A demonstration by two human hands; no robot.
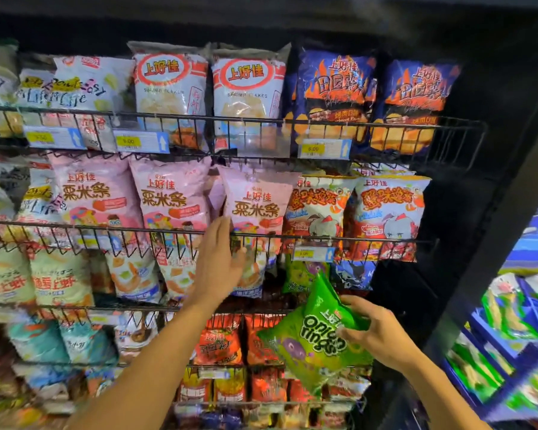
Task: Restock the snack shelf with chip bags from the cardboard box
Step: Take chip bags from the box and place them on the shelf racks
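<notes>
Green onion-ring bag (317, 336), one only, is held tilted in the right hand (382, 333), whose fingers and thumb curl round its upper right edge. The head view shows it near the person, in front of the lower right shelves and not resting on any rail.

The left hand (219, 259) reaches farther in, its fingers straight and together, lying flat against the bottom of the rightmost pink bag (255, 206) where it meets the black wire rail (370, 240). It holds nothing.

That pink bag is one of three standing side by side in the second row. To their right stand two white-and-orange bags (389, 206).

On the top row, two white shrimp-flake bags (171, 85) stand at the middle and two blue flame-printed bags (336, 88) stand to the right of them. Three yellow price tags (323, 148) hang on the top rail.

Another green bag (302, 274) stands in the third row, just behind and above the held one.
</notes>
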